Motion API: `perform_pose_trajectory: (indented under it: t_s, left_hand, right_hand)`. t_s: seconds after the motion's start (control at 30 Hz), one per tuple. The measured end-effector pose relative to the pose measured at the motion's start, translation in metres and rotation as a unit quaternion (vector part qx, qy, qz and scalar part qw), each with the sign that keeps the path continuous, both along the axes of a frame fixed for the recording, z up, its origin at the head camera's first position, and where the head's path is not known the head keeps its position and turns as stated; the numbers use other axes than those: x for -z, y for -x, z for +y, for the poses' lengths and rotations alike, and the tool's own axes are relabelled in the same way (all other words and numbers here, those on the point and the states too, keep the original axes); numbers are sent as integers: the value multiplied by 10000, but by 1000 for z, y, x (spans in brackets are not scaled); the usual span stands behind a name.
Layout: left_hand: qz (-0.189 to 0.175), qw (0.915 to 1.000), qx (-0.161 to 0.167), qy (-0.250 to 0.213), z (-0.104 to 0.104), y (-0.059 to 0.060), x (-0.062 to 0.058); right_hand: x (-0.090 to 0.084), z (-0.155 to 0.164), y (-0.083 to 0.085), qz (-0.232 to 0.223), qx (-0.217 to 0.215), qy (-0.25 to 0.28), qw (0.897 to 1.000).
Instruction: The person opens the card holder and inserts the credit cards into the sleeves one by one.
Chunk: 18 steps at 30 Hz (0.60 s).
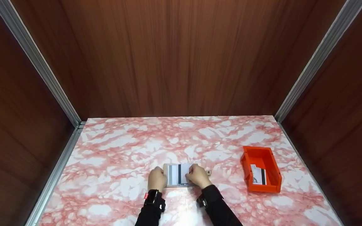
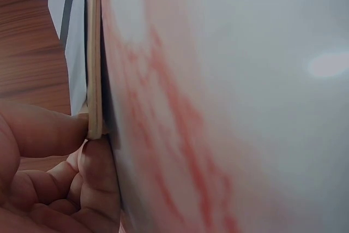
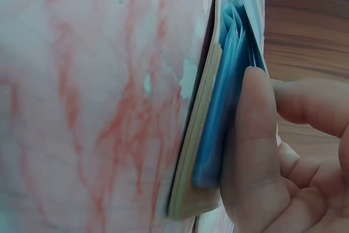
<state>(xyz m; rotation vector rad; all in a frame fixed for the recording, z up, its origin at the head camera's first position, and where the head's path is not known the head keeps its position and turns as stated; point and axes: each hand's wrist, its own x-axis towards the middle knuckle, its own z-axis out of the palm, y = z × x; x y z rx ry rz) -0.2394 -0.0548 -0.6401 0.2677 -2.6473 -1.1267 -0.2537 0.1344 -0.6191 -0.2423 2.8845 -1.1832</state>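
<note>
While card holder (image 1: 178,175) lies flat on marble table (image 1: 121,150), left hand (image 1: 156,179) pinches left edge, right hand (image 1: 198,176) grips card-stuffed side. Likely light, flexible, slick; best held by edges.

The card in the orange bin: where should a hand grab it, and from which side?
Pinch the card's upper edge from above. It leans tilted against the bin's inner wall, so that edge stands free, while the walls block a sideways approach. Both hands are busy at the card holder.

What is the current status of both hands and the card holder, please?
Left hand steadies card holder edge. Right hand pinches the cards in it. Holder flat on table. Orange bin apart, nothing blocking.
</note>
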Motion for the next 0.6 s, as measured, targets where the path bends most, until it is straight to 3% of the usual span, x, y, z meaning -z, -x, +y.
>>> perform_pose_trajectory:
  t_s: [0.43, 0.6]
  left_hand:
    - [-111, 9999, 19, 31, 0, 2, 1]
    - [-88, 9999, 21, 62, 0, 1, 1]
  right_hand:
    - [1, -10, 4, 45, -167, -76, 9998]
    - [1, -14, 3, 292, -132, -244, 9992]
